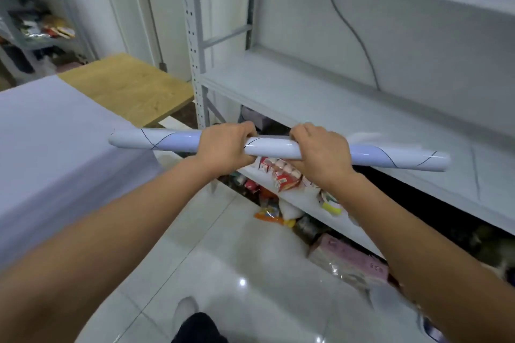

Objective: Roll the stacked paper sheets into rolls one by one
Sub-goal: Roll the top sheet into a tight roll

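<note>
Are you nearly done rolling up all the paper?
Not yet, it seems. Done: one sheet is a full paper roll. In hand: the left hand and right hand both grip it in the air, in front of the shelf. Left: flat paper lies on the table, waiting to be rolled. How many sheets are there cannot be told.

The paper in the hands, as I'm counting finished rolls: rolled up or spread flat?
Rolled up: the paper forms a long tube, with the left hand and right hand gripping it near its middle.
</note>
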